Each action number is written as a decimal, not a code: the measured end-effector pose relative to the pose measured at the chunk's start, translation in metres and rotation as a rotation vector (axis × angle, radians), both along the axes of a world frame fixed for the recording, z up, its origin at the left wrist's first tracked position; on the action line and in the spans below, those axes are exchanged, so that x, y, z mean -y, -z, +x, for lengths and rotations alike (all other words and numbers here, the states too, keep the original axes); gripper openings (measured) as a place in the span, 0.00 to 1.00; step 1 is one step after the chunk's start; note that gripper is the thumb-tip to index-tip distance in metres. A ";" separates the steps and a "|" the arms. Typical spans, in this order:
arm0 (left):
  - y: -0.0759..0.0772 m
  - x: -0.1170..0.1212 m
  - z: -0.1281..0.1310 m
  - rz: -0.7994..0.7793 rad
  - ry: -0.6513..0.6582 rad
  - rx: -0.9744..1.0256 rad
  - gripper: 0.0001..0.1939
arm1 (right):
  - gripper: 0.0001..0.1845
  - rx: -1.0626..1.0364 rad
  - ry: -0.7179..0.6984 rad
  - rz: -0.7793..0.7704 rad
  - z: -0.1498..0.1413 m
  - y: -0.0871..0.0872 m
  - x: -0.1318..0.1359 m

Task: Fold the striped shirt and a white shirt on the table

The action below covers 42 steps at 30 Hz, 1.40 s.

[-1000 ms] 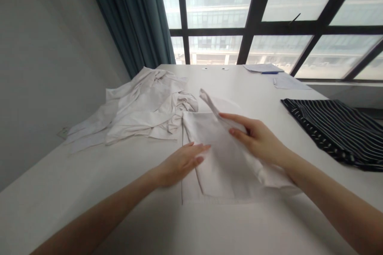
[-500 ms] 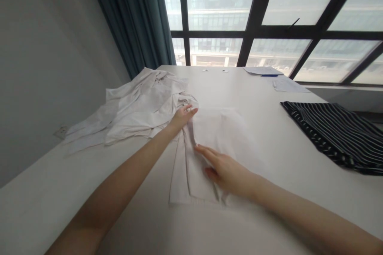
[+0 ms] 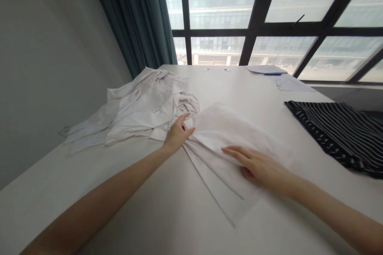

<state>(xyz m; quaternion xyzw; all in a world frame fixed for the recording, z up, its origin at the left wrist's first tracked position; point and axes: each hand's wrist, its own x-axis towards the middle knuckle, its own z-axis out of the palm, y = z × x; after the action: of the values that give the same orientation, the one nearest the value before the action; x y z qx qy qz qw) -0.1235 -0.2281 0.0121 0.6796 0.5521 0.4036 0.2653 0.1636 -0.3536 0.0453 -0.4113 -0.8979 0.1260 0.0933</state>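
Note:
A crumpled white garment (image 3: 140, 103) lies over the left half of the table, and a loose panel of it (image 3: 230, 127) fans out to the right. My left hand (image 3: 177, 133) is at the gathered spot between pile and panel, thumb and fingers curved around the bunched cloth. On the spread panel rests my right hand (image 3: 259, 167), its fingers stretched out flat and slightly blurred. The thumb is partly hidden beneath. Long folds run from my left hand toward the near right, below my right hand.
A black-and-white striped cloth (image 3: 341, 131) lies at the table's right side. Papers (image 3: 266, 69) and a blue pen (image 3: 273, 74) are at the far right edge. Behind the white table (image 3: 134, 211) are a dark teal curtain (image 3: 140, 16) and a window. A wall (image 3: 54, 67) borders the left.
My right hand has moved right, and the loose panel has swung with it from pointing toward me to the near right. My left hand has shifted slightly nearer to me.

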 end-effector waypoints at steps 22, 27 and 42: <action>-0.011 0.026 -0.004 0.039 0.035 0.370 0.19 | 0.05 -0.724 0.414 0.341 0.042 0.002 0.019; -0.009 0.023 -0.008 0.036 -0.048 0.429 0.17 | 0.07 -0.703 0.167 0.303 0.035 -0.007 0.026; -0.013 0.020 -0.012 0.029 0.084 0.275 0.13 | 0.30 -0.065 0.089 0.235 0.078 0.005 0.001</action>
<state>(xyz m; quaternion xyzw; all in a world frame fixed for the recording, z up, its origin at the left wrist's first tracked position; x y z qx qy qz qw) -0.1359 -0.2476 0.0252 0.6440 0.4757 0.4894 0.3455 0.2417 -0.3544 0.0400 -0.4329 -0.8838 0.0289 0.1752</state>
